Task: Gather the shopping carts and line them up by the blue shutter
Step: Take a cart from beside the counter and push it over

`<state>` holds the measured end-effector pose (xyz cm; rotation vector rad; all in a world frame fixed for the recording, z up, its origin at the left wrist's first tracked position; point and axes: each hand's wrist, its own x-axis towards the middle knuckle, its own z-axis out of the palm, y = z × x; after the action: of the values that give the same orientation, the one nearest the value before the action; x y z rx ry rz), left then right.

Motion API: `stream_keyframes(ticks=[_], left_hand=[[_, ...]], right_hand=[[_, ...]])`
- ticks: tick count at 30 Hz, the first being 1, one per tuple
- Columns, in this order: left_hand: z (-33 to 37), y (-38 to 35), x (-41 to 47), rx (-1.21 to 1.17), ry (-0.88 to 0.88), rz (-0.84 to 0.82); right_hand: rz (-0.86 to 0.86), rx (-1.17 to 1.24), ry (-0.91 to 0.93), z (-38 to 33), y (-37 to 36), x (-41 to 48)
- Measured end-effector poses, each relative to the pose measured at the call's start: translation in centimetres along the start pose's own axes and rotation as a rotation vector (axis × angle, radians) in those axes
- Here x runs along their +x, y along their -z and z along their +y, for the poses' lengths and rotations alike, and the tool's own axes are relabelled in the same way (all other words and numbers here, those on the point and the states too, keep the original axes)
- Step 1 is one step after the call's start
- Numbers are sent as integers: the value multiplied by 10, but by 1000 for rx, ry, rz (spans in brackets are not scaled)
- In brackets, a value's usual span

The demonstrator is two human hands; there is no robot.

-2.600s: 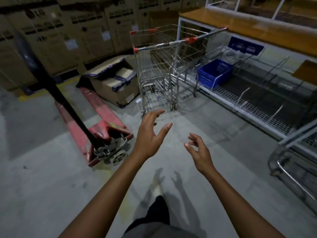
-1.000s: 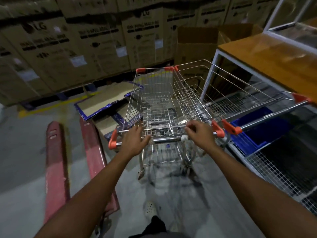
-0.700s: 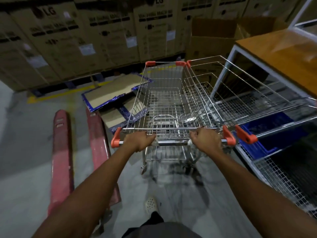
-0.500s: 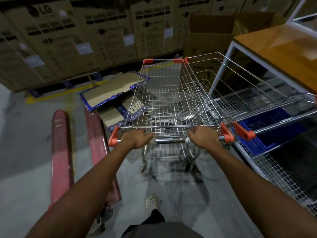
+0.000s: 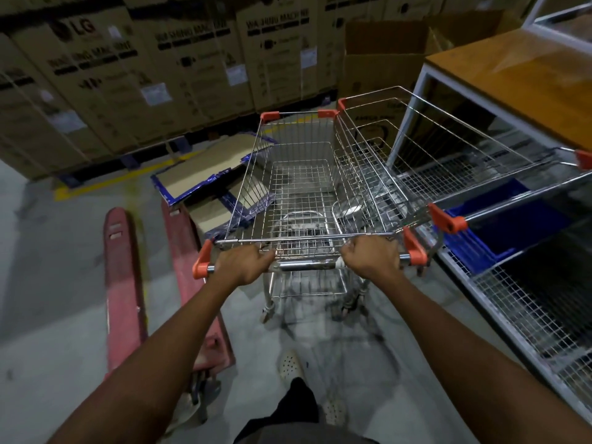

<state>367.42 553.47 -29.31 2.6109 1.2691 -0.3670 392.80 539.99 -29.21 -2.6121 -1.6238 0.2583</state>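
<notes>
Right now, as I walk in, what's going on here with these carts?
A person grips the handle of a wire shopping cart with both hands, left hand and right hand spaced along the bar. A second cart stands right beside it, next to the metal shelving. A red pallet jack lies on the floor to the left, with stacked cardboard boxes ahead. No blue shutter is in view.

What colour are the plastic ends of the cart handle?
Orange-red. The head view shows the end caps on the shopping cart handle best.
</notes>
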Motion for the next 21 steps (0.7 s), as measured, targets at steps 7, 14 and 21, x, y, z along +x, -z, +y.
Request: stream_keyframes(ticks=[7,14,21], left_hand=[[-5,-12,-32,60,43,44],[-18,-23,-63,46,25,45],[-30,-28,-110,46,-13,46]], right_hand=[[30,51,19,-10,-3,-34],[32,65,-55,-29,-8,-73],[15,91,-122,-58,-10,-128]])
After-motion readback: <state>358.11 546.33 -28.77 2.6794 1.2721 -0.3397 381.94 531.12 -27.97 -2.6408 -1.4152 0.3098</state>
